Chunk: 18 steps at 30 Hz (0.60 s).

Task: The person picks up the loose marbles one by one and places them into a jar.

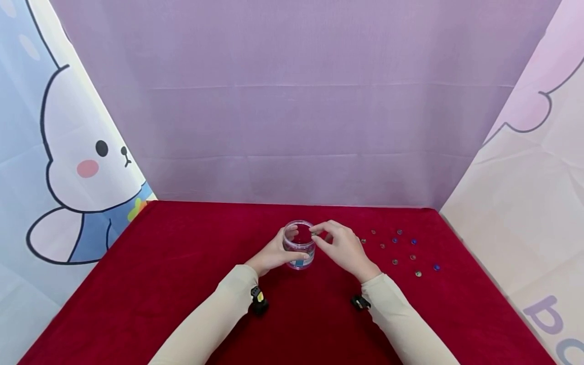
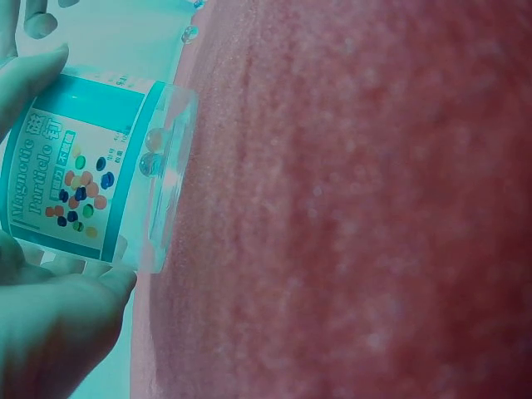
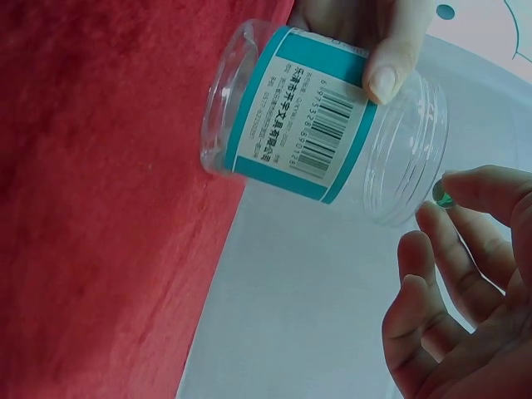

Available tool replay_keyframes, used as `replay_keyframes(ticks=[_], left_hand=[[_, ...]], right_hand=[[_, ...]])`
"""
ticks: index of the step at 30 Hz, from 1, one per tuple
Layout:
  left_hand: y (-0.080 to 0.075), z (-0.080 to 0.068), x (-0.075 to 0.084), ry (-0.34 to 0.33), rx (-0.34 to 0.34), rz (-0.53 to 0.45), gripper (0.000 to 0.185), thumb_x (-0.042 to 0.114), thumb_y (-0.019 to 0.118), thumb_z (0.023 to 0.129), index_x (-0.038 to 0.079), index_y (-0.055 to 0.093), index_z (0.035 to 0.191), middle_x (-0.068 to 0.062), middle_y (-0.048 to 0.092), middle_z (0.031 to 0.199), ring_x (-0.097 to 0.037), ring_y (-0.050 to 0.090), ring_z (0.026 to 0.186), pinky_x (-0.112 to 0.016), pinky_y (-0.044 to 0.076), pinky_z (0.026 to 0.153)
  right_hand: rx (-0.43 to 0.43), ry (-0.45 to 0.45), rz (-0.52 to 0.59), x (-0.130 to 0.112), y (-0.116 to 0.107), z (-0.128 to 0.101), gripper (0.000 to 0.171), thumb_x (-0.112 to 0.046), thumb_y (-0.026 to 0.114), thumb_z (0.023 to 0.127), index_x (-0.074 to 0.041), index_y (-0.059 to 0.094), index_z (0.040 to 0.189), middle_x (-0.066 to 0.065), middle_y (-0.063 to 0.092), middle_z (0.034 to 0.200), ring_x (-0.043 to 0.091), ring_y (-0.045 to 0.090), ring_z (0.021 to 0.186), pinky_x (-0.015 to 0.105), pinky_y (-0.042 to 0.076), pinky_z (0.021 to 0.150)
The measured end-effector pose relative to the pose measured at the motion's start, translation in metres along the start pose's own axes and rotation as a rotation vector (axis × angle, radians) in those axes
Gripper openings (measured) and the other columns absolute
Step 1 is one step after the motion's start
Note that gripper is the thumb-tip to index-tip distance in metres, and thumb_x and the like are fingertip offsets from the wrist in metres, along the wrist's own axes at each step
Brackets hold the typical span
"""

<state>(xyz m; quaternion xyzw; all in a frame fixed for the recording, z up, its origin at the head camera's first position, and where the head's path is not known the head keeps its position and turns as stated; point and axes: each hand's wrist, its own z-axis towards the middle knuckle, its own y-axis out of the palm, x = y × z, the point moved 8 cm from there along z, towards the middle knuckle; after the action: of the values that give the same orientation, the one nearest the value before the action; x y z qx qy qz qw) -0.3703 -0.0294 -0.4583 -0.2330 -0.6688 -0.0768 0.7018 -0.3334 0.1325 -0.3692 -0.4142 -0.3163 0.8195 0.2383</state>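
A clear plastic jar (image 1: 298,246) with a teal-and-white label stands without a lid over the red cloth. My left hand (image 1: 276,252) grips it round the side, thumb at the front over the label. Two small marbles (image 2: 150,163) show through the jar's wall near its bottom in the left wrist view. Between thumb and forefinger my right hand (image 1: 343,247) pinches a green marble (image 3: 442,194), right at the jar's rim (image 3: 432,158). The other fingers of that hand are loosely bent beside the jar's mouth.
Several small marbles, blue (image 1: 436,267), green (image 1: 418,274) and reddish (image 1: 412,257), lie scattered on the red cloth (image 1: 182,284) to the right of my right hand. A purple curtain (image 1: 292,126) hangs behind the table, with printed cloths at both sides.
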Motion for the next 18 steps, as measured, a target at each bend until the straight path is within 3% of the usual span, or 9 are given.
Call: replay_keyframes(ticks=[7,14,18], left_hand=[[-0.0003,0.0008,-0.0017,-0.015,0.004,0.013,0.096,0.035,0.085,0.082,0.017,0.025,0.154,-0.007,0.035,0.154,-0.029,0.034,0.140,-0.053,0.040,0.108],[-0.0002,0.0014,-0.0028,-0.018,-0.001,0.010,0.096,0.035,0.085,0.081,0.018,0.025,0.153,-0.007,0.036,0.154,-0.028,0.035,0.139,-0.052,0.040,0.107],[-0.0008,0.0016,-0.0023,-0.013,0.000,0.014,0.096,0.035,0.085,0.081,0.017,0.025,0.153,-0.007,0.036,0.154,-0.028,0.035,0.138,-0.053,0.041,0.107]], right_hand=[[-0.007,0.001,-0.005,-0.0041,0.0046,0.0022,0.024,-0.024,0.076,0.092,-0.019,0.074,0.116,-0.009,0.066,0.106,0.008,0.058,0.079,0.025,0.052,0.060],[-0.009,-0.012,0.015,-0.0070,0.0060,0.0026,0.027,-0.024,0.077,0.090,-0.017,0.074,0.116,-0.002,0.067,0.104,0.018,0.061,0.079,0.027,0.052,0.060],[-0.007,-0.020,0.005,-0.0085,0.0051,0.0032,0.026,-0.025,0.076,0.091,-0.017,0.074,0.116,-0.002,0.067,0.103,0.013,0.059,0.078,0.026,0.052,0.061]])
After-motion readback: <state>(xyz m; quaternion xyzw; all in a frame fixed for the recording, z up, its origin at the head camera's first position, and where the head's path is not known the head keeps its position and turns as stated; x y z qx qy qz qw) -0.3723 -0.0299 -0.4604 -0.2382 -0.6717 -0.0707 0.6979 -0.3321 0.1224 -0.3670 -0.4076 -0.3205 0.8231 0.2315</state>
